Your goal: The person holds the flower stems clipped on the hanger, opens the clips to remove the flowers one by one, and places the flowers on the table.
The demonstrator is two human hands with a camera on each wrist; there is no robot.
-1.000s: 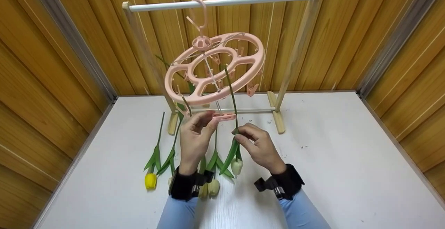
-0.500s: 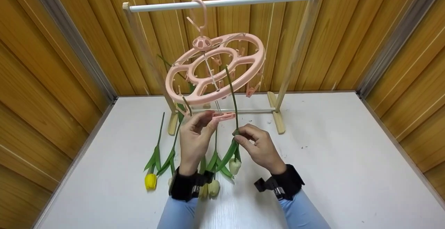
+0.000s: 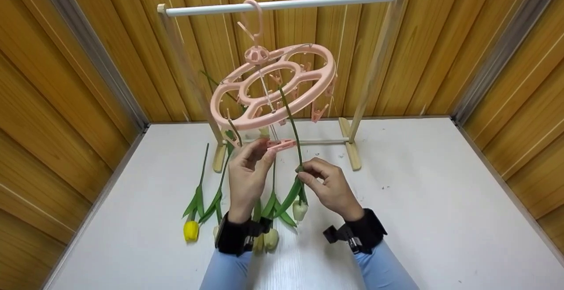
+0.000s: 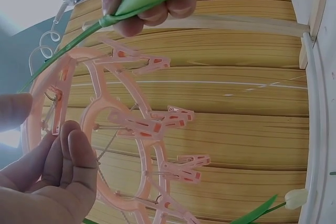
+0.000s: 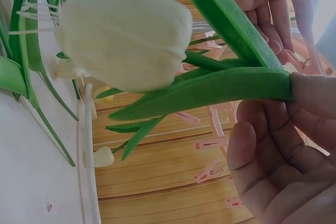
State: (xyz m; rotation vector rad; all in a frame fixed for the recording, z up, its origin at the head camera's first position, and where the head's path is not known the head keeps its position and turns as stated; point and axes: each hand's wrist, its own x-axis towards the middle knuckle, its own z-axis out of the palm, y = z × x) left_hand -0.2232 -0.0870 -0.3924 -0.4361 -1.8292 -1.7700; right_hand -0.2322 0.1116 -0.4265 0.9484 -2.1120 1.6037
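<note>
In the head view, my left hand (image 3: 246, 180) pinches a pink clothespin (image 3: 284, 145) that hangs on a cord from a round pink drying hanger (image 3: 327, 77). My right hand (image 3: 329, 187) pinches the green stem of a white tulip (image 3: 300, 210) close to its leaves, bloom downward. The bare stem rises past the clothespin's right end, in front of the hanger's ring; whether the two touch is unclear. In the right wrist view the white bloom (image 5: 126, 38) and leaves fill the middle. Several other clothespins (image 4: 137, 124) dangle from the hanger in the left wrist view.
The hanger hooks over the white rail (image 3: 326, 1) of a wooden-legged rack (image 3: 374, 69). A yellow tulip (image 3: 191, 231), a pale tulip (image 3: 271, 238) and other tulips lie on the white table (image 3: 423, 219). Another stem (image 3: 235, 132) hangs at the ring's left. Wood-patterned walls surround the table.
The clothespin has shifted slightly left and tilted, its right end higher. The top of the tulip's stem leans a little further left. The hanger has swayed slightly.
</note>
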